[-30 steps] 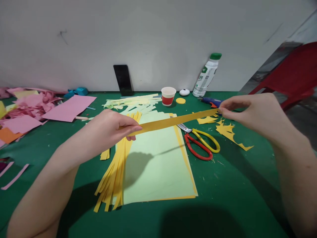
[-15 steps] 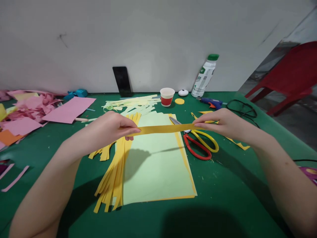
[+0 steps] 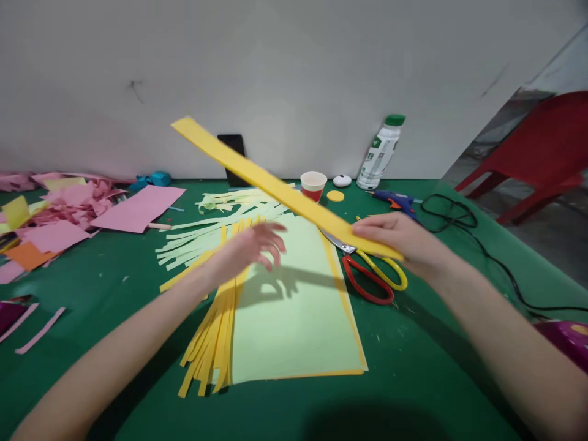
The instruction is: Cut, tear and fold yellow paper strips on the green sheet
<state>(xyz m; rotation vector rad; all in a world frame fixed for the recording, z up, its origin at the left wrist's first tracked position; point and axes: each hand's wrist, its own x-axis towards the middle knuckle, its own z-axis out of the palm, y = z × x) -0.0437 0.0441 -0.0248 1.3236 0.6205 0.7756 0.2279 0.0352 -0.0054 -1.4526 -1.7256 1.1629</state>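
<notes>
Pinched at one end by my right hand [image 3: 395, 236], a yellow paper strip [image 3: 266, 180] slants up to the left above the table. My left hand [image 3: 255, 245] hovers over the light green paper sheets [image 3: 298, 318], fingers apart and holding nothing. Below that hand, a fan of cut yellow paper strips [image 3: 215, 349] lies along the left edge of the sheets. Scissors [image 3: 367, 288] with one red and one yellow handle rest at the sheets' right side, under my right hand. Behind lie pale green strips [image 3: 184, 242].
Pink paper scraps [image 3: 76, 208] are heaped at the left. Along the wall stand a dark phone [image 3: 234, 147], a paper cup [image 3: 313, 187] and a leaning bottle [image 3: 380, 153]. A blue glue gun [image 3: 395, 201] and its black cable [image 3: 493, 257] lie at the right.
My left hand has let go of the yellow strip and opened. The strip's free end has swung up to the left, while my right hand keeps hold of the other end.
</notes>
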